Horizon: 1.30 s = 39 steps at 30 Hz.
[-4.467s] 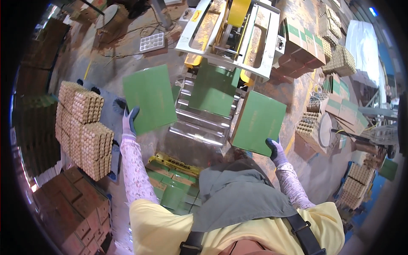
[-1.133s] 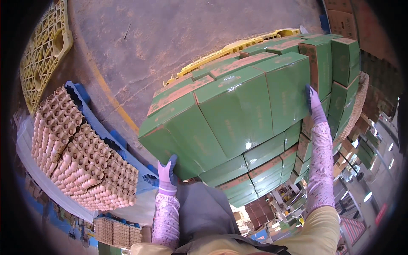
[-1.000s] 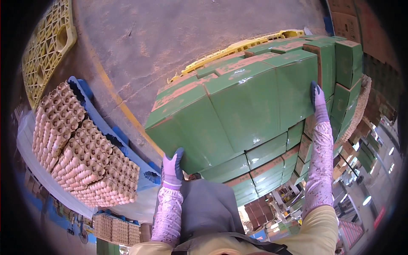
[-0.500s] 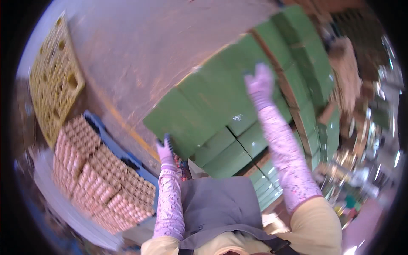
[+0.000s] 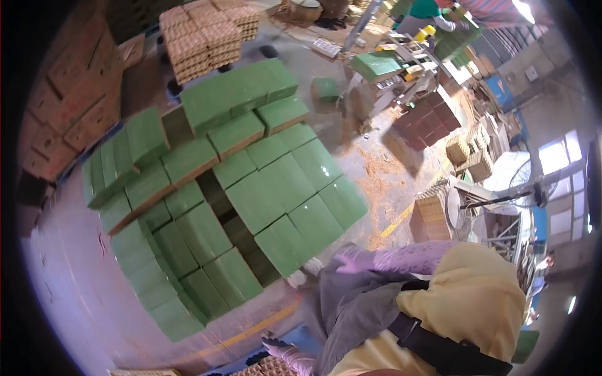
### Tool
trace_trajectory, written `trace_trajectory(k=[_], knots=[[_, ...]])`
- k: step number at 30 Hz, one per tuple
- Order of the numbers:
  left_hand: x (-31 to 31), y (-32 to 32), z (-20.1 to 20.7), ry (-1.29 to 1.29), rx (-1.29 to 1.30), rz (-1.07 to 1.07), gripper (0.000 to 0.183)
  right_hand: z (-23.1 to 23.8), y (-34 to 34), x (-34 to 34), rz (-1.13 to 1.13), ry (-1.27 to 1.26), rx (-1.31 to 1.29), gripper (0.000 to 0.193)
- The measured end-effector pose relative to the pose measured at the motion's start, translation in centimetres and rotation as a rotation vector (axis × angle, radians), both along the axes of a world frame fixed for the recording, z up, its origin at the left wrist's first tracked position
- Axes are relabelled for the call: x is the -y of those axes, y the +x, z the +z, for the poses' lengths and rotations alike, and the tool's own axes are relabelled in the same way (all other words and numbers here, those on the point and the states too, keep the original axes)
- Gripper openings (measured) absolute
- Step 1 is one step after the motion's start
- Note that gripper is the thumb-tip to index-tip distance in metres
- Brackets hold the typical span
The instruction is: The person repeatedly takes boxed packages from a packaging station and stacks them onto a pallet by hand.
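A broad stack of green cartons (image 5: 276, 182) fills the middle, with a dark gap running between its rows. My right hand (image 5: 352, 259), in a lilac glove, hangs in front of my grey apron (image 5: 357, 301), close to the stack's near corner. Its fingers are smeared by motion; I see no object in it. Low in the view, my left hand (image 5: 277, 346) has dark fingertips stretched apart and holds nothing. It is beside the blue pallet (image 5: 304, 337) and above some moulded pulp egg trays (image 5: 269, 366), partly cut off by the frame edge.
Brown cartons (image 5: 78, 94) are piled at the left. More pulp trays (image 5: 204, 37) stand behind the green stack. Far right of it are a maroon block of cartons (image 5: 429, 119), a fan (image 5: 461, 207) and a bench with a green carton (image 5: 376, 66). A co-worker in green (image 5: 426, 9) stands there.
My view has swung round to the right, bringing in the bench and co-worker. My right hand has come off the green cartons toward my apron; my left hand is away from the carton's corner.
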State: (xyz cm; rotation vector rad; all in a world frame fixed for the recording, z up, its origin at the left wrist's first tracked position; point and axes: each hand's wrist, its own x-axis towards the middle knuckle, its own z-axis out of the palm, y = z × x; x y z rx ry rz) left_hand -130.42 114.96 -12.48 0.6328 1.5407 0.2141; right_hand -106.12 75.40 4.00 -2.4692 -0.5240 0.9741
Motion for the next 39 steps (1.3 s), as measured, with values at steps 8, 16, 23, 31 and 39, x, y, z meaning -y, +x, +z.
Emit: trace_trajectory(k=[8, 16, 23, 31, 39], knots=[[14.6, 23.4, 2.1, 0.190, 0.237, -0.551, 0.034, -1.5, 7.3, 25.9, -0.996, -0.057, 0.021, 0.052], [46.0, 47.3, 10.1, 0.037, 0.408, -0.799, 0.043, -9.7, 11.3, 52.2, -1.179, 0.171, -0.140, 0.039], [79.4, 68.1, 10.4, -0.309, 0.369, -1.075, 0.061, -7.9, 18.8, 83.3, -1.570, 0.468, -0.047, 0.035], [99.5, 95.4, 10.9, -0.221, 0.427, -1.282, 0.080, -5.5, 19.5, 99.0, -1.951, 0.336, -0.166, 0.035], [99.5, 105.5, 0.7, -0.432, 0.653, -1.008, 0.045, -2.8, 35.4, 92.6, -1.563, 0.582, -0.358, 0.039]])
